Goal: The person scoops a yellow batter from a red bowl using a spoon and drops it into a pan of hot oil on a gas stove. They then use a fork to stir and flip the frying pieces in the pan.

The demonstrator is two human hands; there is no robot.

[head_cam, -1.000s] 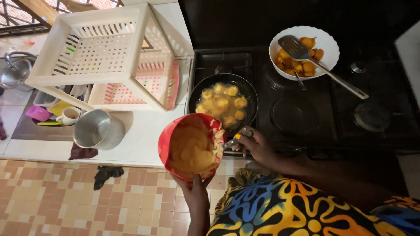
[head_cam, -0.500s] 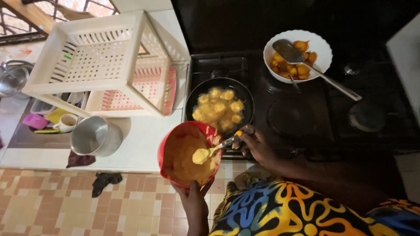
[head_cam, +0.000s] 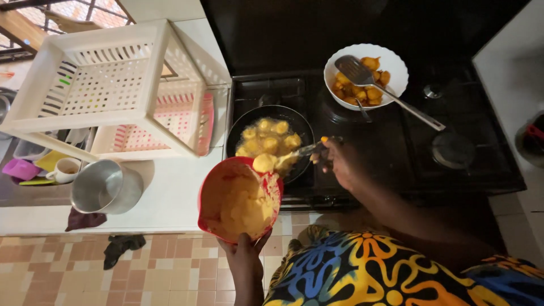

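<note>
Whereas half a second ago my right hand (head_cam: 339,162) dipped its spoon (head_cam: 292,156) inside the red plastic batter bowl (head_cam: 241,198) gripped underneath by my left hand (head_cam: 243,252), I now carry a batter lump over its rim toward the black frying pan (head_cam: 269,139) just beyond.

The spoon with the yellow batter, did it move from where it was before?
Yes. The spoon rose out of the red bowl and now sits at its rim, toward the frying pan.

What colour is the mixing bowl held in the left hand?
Red bowl, yellow batter inside; the head view shows it.
</note>
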